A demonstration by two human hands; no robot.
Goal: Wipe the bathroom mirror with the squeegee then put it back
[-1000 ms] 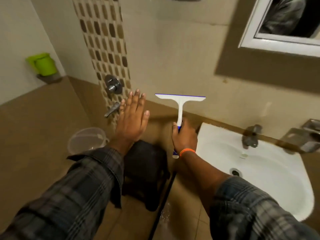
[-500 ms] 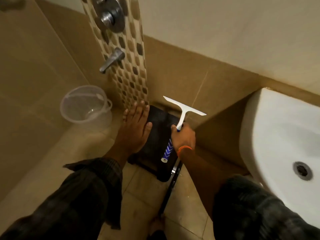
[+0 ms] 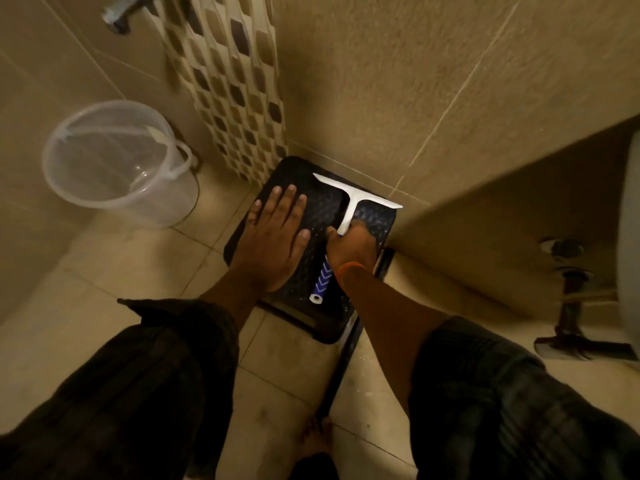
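Note:
The squeegee [image 3: 349, 199] has a white T-shaped blade and a blue-and-white patterned handle. It lies low over the top of a black plastic stool [image 3: 322, 206] in the corner of the tiled floor. My right hand [image 3: 351, 249] grips its handle near the neck, with an orange band on the wrist. My left hand [image 3: 277, 233] is spread flat over the left half of the stool top, fingers straight. The mirror is out of view.
A clear plastic bucket [image 3: 114, 161] stands on the floor to the left of the stool. A tap [image 3: 116, 15] juts from the mosaic wall strip at the top left. The white washbasin [image 3: 628, 237] and its drain pipe [image 3: 568, 292] are at the right. My bare foot [image 3: 317, 434] is below.
The view has dropped from the wall and mirror to the floor. Both hands have come down to the stool, the right one bringing the squeegee onto its top.

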